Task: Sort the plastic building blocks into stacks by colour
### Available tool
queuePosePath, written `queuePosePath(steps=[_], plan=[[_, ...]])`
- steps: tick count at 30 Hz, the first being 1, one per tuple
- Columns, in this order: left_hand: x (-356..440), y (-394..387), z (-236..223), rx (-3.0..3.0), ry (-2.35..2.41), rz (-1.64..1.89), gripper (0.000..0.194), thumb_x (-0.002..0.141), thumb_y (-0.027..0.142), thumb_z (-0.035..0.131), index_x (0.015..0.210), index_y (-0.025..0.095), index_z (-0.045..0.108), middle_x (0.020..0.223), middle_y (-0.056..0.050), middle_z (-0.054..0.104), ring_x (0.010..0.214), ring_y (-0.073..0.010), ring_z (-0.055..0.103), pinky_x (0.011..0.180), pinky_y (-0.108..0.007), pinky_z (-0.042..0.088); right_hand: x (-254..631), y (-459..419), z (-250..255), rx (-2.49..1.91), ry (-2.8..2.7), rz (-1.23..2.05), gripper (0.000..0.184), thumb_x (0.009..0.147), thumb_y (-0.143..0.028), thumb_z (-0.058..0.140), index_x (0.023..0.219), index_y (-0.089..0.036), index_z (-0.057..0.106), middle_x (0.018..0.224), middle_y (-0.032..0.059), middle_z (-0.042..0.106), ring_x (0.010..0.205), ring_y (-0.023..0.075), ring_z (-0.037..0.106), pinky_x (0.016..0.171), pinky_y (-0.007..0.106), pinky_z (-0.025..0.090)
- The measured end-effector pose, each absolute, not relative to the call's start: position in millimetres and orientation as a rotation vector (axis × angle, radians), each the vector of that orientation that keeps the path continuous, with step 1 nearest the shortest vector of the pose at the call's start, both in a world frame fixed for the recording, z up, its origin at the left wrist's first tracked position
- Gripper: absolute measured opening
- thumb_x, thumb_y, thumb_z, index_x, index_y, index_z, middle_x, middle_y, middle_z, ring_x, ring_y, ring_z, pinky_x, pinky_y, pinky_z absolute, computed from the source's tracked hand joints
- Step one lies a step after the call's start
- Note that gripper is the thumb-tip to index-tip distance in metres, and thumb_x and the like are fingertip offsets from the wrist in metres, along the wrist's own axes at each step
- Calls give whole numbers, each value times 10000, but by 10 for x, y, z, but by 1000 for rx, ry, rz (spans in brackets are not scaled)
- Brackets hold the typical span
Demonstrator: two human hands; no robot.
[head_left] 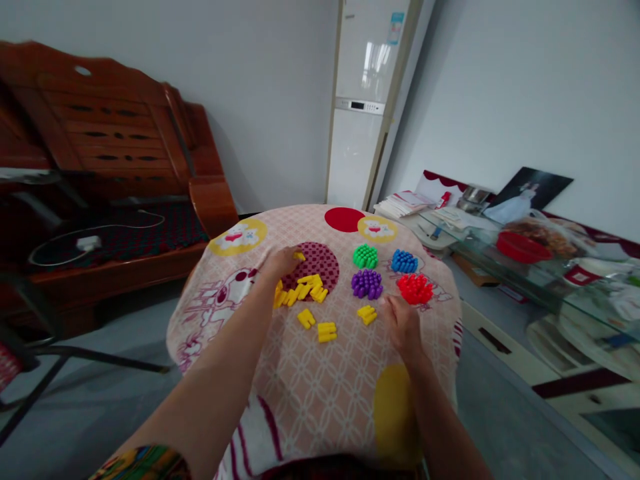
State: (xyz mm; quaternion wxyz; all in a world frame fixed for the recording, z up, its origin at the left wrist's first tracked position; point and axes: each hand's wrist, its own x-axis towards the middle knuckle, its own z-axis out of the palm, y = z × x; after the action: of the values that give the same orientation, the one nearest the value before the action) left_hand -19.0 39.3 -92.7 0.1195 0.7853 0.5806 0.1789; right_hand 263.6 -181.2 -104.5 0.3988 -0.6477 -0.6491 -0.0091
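Observation:
On the far left part of the round table, my left hand (283,261) is closed with a small yellow plastic piece (299,256) at its fingertips. Just below it lies a loose pile of yellow pieces (303,289). Nearer to me are small yellow groups, one at the left (306,319) and one in the middle (327,332). My right hand (403,323) is curled closed beside another yellow group (367,315); what its fingers hold, if anything, is hidden. Beyond it stand tight clusters of green (365,256), blue (404,261), purple (367,284) and red pieces (415,289).
A patterned cloth (320,387) covers the table. To the right, a glass-topped cabinet (530,280) carries papers (407,203), a red bowl (524,247) and bags. A wooden bench (115,153) stands at left, a white cabinet-like unit (355,147) behind.

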Motion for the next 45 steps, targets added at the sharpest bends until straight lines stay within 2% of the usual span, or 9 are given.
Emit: queuePosePath(steps=[3,6,12,18,22,27,32,41,45], plan=[[-126,62,-935,2360,1597,522,419,801,156,597,1214,192,658,1284,-97,660,1185,-241,596,1039,-322,440,2515,-1787,-1215,-1574,-1715,152,315,924,-319,427,999,-168,693,966,125,711,915,222,638,839,330,478],[-91,-254,-921,2380,1509,515,466,758,91,577,1201,200,674,1249,-74,682,1142,-222,619,1018,-309,459,2366,-1780,-1265,-1493,-1744,283,341,874,-261,452,1081,-168,706,1080,128,715,1031,229,640,953,365,472],[-37,-661,-941,2350,1454,556,384,777,121,580,1123,216,716,1133,-53,723,1026,-207,656,939,-302,496,2265,-1891,-1261,-1444,-1593,603,373,868,-258,450,1113,-181,721,1095,105,736,971,220,683,861,345,536],[41,-825,-1071,2296,1582,661,385,842,183,566,1209,224,675,1200,-73,697,1073,-212,640,937,-294,477,2208,-2001,-1259,-1611,-1594,408,278,820,-257,560,1010,-162,740,931,101,737,817,212,666,769,315,519],[32,-802,-1096,2299,1570,656,394,846,217,576,1229,232,665,1217,-68,690,1085,-211,632,930,-283,474,2013,-2030,-1252,-1699,-1716,222,266,788,-237,649,1038,-190,725,981,106,717,892,230,647,808,320,492],[25,-764,-1109,2341,1568,683,390,836,264,594,1209,195,681,1190,-89,689,1056,-226,638,897,-284,479,2005,-2077,-1208,-1803,-1596,144,263,818,-196,618,1068,-207,700,968,80,729,849,203,652,771,287,472],[32,-773,-1111,2361,1556,727,356,830,269,593,1157,198,713,1145,-79,707,1031,-224,648,883,-278,485,2276,-2126,-1007,-2041,-1539,-179,189,861,-187,571,999,-148,694,962,134,704,882,220,634,769,288,434],[15,-751,-1121,2335,1578,710,361,827,210,556,1147,208,724,1143,-61,727,1017,-211,668,876,-265,498,2616,-2070,-1108,-1908,-1598,42,359,865,-117,418,1050,-177,720,918,89,737,817,186,644,729,247,437],[17,-766,-1107,2347,1596,687,362,842,206,541,1159,203,717,1147,-66,727,1023,-212,666,880,-268,492,2695,-1984,-1150,-1866,-1666,52,355,820,-112,450,1028,-168,731,881,100,736,804,196,636,721,257,440]])
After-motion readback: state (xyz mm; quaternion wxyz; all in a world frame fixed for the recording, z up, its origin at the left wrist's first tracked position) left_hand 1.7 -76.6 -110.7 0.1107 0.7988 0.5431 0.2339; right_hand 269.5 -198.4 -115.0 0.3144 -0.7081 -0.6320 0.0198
